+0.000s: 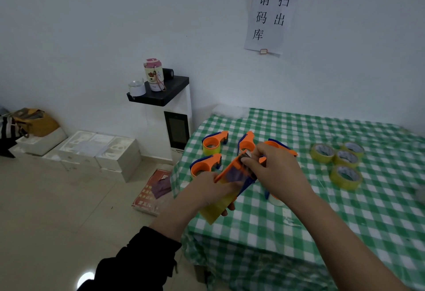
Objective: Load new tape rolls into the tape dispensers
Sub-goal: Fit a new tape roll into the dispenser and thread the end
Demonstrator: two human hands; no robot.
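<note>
Hands (276,171) grip dispenser (233,173), wall sign (271,14) — 请扫码出库

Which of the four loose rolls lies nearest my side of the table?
The front roll, alone at the cluster's near end; the rest sit behind it.

Five orange-and-blue plastic tape dispensers (215,143) counted: four on the green-checked worktop (322,210), one held clear of it. Four loose yellow tape rolls (346,176) recorded. One blue-and-white item (274,199), mostly hidden, is left unclassed.
</note>
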